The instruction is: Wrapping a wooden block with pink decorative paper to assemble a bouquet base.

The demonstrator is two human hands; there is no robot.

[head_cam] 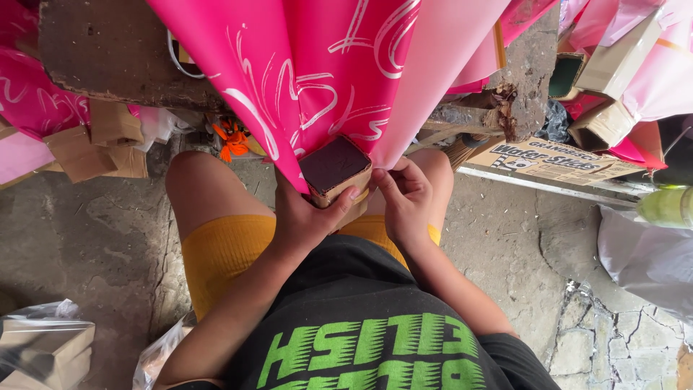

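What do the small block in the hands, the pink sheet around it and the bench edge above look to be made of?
Block: probably a cardboard box, tan sides, matte dark maroon top; the left hand grips it.
Pink sheet: smooth, slightly glossy wrapping paper or plastic film with white scribbles, falling in broad folds; the right hand pinches its edge.
Bench edge: rough, worn wood, chipped and grimy.

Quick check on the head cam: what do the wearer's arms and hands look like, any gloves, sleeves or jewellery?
Both hands are bare: no gloves, rings or wristbands show on the left hand or the right hand. Forearms are uncovered up to short black sleeves of a black T-shirt with green lettering across the chest. Fingernails are short and unpainted as far as can be seen.
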